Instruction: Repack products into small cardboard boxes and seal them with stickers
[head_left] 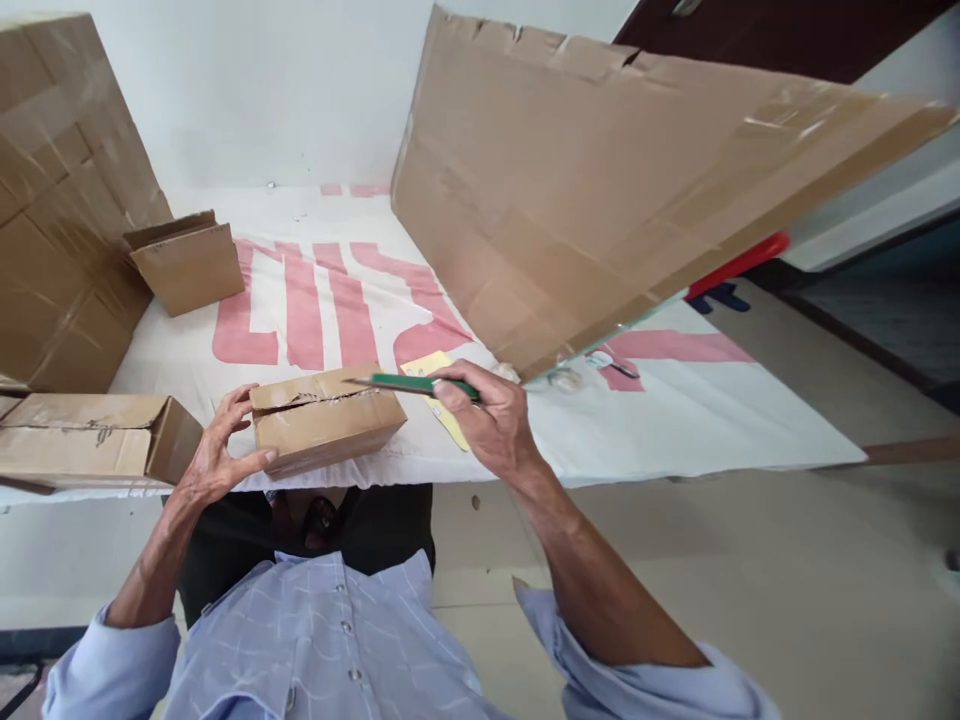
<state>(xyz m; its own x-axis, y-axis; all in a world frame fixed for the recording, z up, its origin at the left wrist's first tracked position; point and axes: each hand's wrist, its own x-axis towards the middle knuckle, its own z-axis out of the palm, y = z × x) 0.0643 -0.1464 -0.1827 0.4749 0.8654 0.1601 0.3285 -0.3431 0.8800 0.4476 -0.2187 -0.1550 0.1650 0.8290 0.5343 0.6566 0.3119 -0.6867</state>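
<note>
A small cardboard box (330,425) lies at the table's front edge, with a ragged slit running along its top seam. My left hand (221,445) grips its left end, thumb at the lower front corner and fingers along the upper side. In my right hand (487,410) is a green box cutter (405,382), its dark blade pointing left over the right part of the box top. Whether the blade touches the cardboard I cannot tell. A yellow sheet (431,365) lies on the cloth, partly hidden behind the box and my right hand.
Another closed box (82,440) sits at the front left, an open-flapped box (187,265) behind it. Large cardboard boxes rise at the left (67,200) and right back (570,190). The table has a white cloth (675,425) with red print. A red object (739,265) shows behind the right box.
</note>
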